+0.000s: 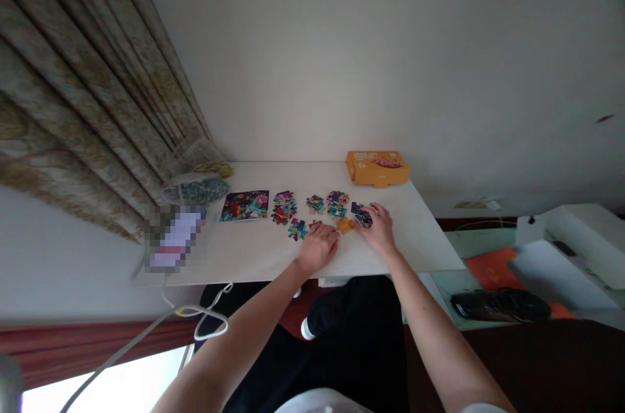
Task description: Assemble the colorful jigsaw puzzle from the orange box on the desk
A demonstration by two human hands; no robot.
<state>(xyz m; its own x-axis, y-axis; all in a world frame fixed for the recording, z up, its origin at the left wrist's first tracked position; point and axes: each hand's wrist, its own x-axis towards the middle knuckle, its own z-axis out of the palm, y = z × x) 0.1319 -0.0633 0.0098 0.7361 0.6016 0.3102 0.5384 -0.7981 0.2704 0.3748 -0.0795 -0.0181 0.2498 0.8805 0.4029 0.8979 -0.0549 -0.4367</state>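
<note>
At the far left of the white bench (420,240) lay a pixelated, phone-like object (176,238), with clear plastic bags (200,188) behind it, against the curtain (112,48). To their right was a colourful picture sheet (244,206), flat on the bench. Just beside it I had a stack of reddish pieces (284,210), and nearer me some blue-green pieces (297,229).

My left hand (318,245) rested low over the front pieces, its fingers lightly curled; I cannot tell whether they pinched anything. Beyond it lay a small blue cluster (315,203), then a mixed cluster (338,202), with orange pieces (344,225) between my hands.

My right hand (375,224) arched around some dark pieces (361,213), touching them, though whether it gripped one is hidden. Behind stood the yellow box (378,169).

I judged that I was gathering loose puzzle pieces into groups by colour; the next move called for light fingertips, so that neighbouring groups stayed undisturbed.
</note>
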